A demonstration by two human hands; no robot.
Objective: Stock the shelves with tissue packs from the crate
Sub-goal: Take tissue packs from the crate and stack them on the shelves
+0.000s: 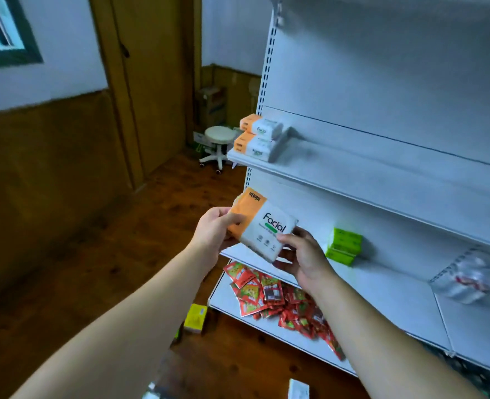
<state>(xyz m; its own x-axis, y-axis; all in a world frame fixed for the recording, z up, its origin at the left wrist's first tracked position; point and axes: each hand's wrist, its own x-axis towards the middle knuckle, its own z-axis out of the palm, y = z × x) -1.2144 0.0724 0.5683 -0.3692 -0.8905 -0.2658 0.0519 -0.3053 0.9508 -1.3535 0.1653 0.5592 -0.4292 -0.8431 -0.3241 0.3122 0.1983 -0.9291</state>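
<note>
Holding orange tissue pack in left grip and right grip, both clasped round opposite ends. Advisable to lift level and seat flush beside stacked packs on shelf.

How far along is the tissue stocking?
Done: two stacked packs sit at the left end of the upper shelf. In hand: the left hand and right hand hold a third pack, not yet shelved. Left: placing it; most of that shelf is bare, and no crate shows.
</note>
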